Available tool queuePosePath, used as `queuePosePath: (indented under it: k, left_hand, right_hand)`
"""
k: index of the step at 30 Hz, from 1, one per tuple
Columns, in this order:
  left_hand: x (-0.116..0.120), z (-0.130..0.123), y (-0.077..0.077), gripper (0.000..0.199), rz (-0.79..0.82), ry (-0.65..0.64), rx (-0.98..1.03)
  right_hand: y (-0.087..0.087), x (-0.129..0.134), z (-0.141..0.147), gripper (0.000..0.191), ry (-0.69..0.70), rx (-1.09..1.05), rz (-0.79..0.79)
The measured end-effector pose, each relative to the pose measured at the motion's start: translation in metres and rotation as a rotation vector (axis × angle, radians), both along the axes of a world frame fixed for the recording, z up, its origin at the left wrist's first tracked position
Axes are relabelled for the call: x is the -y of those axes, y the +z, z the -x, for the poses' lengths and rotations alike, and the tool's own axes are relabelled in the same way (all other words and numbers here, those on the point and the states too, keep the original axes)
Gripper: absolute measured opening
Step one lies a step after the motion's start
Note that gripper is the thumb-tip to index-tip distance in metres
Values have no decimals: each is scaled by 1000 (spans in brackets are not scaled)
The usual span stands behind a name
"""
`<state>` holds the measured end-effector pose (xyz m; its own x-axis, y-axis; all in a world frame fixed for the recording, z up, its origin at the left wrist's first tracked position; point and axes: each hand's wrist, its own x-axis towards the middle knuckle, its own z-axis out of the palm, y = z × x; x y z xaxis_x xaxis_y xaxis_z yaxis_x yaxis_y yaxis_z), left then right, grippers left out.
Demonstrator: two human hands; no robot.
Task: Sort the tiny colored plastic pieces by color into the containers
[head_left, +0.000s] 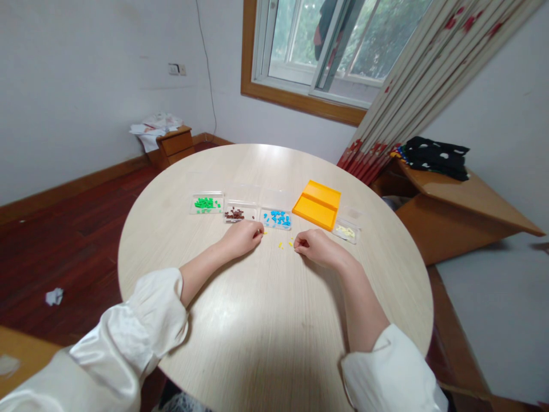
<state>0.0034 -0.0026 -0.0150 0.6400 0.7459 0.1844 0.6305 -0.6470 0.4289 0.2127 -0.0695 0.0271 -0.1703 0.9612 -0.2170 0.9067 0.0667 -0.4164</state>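
Observation:
My left hand (243, 238) is closed in a pinch just in front of the brown pieces' box, with a small yellow piece (265, 233) showing at its fingertips. To the right, my right hand (316, 247) rests low over the table, fingers curled together; whatever they may hold is hidden. Small yellow pieces (281, 245) lie on the wood between the hands, some close to the right fingertips. Behind the hands stand clear boxes of blue pieces (278, 218), brown pieces (234, 214) and green pieces (206, 203).
An orange case (315, 213) lies open behind my right hand. Beside it is a clear box of pale yellow pieces (345, 231). All stand on a round wooden table (257, 332). A tilted wooden cabinet (450, 212) with dark cloth is at the right, below a curtain (412, 74).

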Motion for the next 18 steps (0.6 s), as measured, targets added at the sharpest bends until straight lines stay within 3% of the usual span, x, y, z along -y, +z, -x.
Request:
queuePosePath:
  k: [18]
  left_hand:
    - [1,0,3,19,41,13,-31]
  right_hand:
    - [1,1,3,16,-13,13,-1]
